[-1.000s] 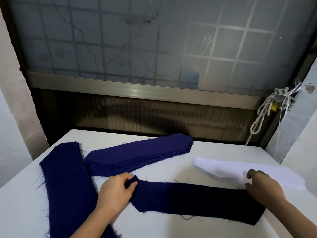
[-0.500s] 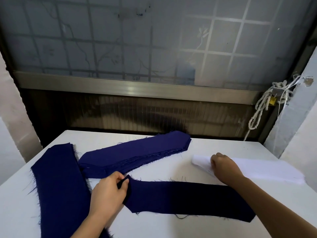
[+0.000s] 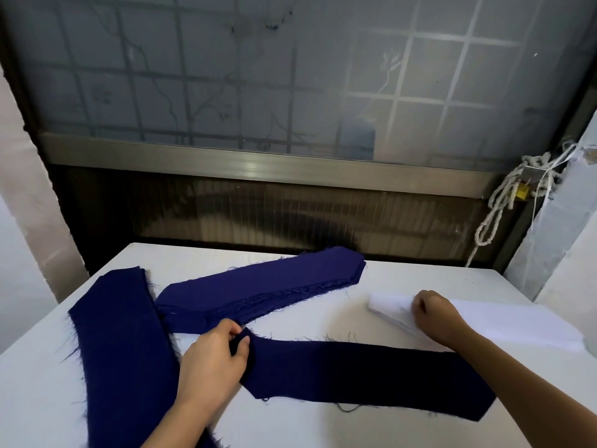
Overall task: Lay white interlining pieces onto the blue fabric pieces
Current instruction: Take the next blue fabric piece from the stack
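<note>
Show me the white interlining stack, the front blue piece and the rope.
white interlining stack [image 3: 510,321], head view, bare top sheet
front blue piece [image 3: 365,373], head view, its middle
rope [image 3: 502,194], head view, upper bundle

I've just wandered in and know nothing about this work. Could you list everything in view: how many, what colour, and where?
table: one, white, under everything.
front blue piece: one, dark blue, flat along the near side of the table.
middle blue stack: one stack, blue, behind the front piece, angled toward the window.
left blue strip: at least one layer, dark blue, left side, running out of view at the bottom.
white interlining stack: one stack, white, right side.
rope: one bundle, whitish, hanging by the window frame at right.
window: one, frosted grey with a grid, behind the table.
left hand: pinches the front blue piece's pointed end.
right hand: fingers curled on the interlining stack's left end.
</note>
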`<state>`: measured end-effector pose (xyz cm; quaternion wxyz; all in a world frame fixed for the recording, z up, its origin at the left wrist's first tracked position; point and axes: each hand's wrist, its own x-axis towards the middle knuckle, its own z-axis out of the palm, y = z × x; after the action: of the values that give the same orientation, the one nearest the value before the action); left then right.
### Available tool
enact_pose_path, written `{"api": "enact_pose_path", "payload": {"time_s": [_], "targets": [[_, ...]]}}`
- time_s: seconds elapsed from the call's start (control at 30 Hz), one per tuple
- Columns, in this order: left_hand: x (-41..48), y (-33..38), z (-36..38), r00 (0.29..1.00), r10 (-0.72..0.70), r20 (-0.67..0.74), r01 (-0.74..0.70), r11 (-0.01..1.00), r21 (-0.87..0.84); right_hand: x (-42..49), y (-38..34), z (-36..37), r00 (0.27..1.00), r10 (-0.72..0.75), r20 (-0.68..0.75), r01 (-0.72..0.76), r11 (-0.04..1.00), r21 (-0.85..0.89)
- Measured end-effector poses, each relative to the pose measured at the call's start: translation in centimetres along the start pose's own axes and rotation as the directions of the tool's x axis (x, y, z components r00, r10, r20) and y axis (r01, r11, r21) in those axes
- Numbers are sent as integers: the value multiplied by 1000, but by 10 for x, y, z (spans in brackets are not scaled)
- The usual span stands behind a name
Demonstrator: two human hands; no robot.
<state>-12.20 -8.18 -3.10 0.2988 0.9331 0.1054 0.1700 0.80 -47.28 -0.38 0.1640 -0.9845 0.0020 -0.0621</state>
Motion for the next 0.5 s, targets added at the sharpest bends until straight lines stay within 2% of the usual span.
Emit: {"api": "enact_pose_path", "payload": {"time_s": [0.07,0.2,0.4,0.5], "targets": [[0,0,0,1000,-3,-4,3,1000,-5,-5,-1,-1,997,-76,27,75,997,22],[-1,-1,1,1000,10,0,-10,1000,11,-8,-2,1,979,-202,10,202,976,-78],[-1,-1,1,1000,22,9,-22,1000,1,-3,-5,2,994,-86,64,95,983,-155],[-1,-1,1,1000,14,5,-14,1000,-8,-3,-3,-1,999,-9,45,10,1000,-14]]}}
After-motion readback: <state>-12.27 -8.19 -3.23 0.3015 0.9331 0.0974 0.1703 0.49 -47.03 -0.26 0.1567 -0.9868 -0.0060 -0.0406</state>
